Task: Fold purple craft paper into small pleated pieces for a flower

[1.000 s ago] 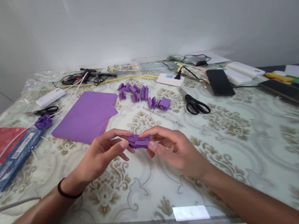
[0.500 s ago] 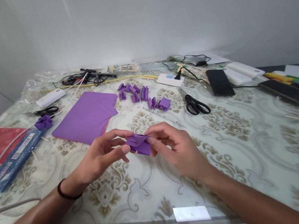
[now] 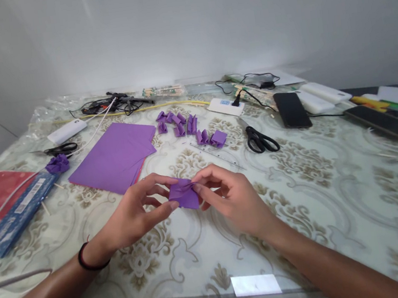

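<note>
A small folded piece of purple paper [image 3: 185, 197] is held between both hands just above the patterned tabletop [image 3: 211, 236]. My left hand [image 3: 142, 204] grips its left side, thumb at the lower corner and index finger along the upper edge. On the right, my right hand [image 3: 229, 191] pinches a raised fold between thumb and index finger. Beyond the hands lie several small folded purple paper pieces [image 3: 191, 124]. To the left is a stack of purple paper sheets [image 3: 111, 156], with a red edge showing underneath.
Black-handled scissors [image 3: 261, 140] lie right of the folded pieces; another pair [image 3: 62, 149] is at left. A white power strip [image 3: 226, 107], a black phone [image 3: 292, 110] and tangled black cables [image 3: 118, 102] sit at the back. A crumpled purple paper piece [image 3: 57, 163] rests on a red-and-blue packet [image 3: 18, 209].
The folded purple paper now lies more opened out, with a larger flat lower part showing. My left thumb has shifted slightly right, toward its lower corner. The right hand stays nearly in place.
</note>
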Demonstrator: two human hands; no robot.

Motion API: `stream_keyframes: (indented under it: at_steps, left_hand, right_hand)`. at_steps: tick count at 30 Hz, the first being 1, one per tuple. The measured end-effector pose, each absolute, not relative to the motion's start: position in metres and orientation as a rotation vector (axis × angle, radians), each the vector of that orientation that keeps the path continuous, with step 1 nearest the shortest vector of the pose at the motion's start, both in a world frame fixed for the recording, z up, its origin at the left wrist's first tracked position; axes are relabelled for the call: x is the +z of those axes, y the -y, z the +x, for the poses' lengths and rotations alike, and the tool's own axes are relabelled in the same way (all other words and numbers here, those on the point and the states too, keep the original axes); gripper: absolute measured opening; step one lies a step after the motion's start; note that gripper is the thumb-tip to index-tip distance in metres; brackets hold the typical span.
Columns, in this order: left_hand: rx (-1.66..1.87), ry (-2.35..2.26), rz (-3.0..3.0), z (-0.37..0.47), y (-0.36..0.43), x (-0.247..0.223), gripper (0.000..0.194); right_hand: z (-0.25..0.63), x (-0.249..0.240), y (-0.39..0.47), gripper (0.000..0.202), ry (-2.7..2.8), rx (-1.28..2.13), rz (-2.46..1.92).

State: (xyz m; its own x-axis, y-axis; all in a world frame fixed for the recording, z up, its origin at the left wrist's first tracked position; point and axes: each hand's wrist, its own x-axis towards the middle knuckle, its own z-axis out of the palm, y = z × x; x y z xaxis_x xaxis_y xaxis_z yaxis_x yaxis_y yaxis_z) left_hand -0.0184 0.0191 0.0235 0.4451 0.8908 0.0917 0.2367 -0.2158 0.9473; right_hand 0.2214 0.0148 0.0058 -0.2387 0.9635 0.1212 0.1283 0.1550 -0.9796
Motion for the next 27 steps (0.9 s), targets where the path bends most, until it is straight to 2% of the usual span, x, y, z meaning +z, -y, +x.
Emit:
stream_keyframes:
  at_steps: [10,15,27]
  left_hand:
    - [0.807,-1.019,1.702,-0.0180,-0.0188,0.0233,0.044]
    - [0.796,-1.008,1.689,-0.0229,-0.0176,0.0241,0.035]
    - [0.828,-0.959,1.706,-0.0175,-0.0193,0.0266,0.031]
  right_hand:
    - [0.2203,0.0059,-0.0158,0.010,1.523,1.247,-1.045]
    - [0.2210,0.0036,-0.0161,0.013,1.516,1.301,-1.017]
    - [0.2196,0.0081,-0.0151,0.010,1.597,1.279,-1.024]
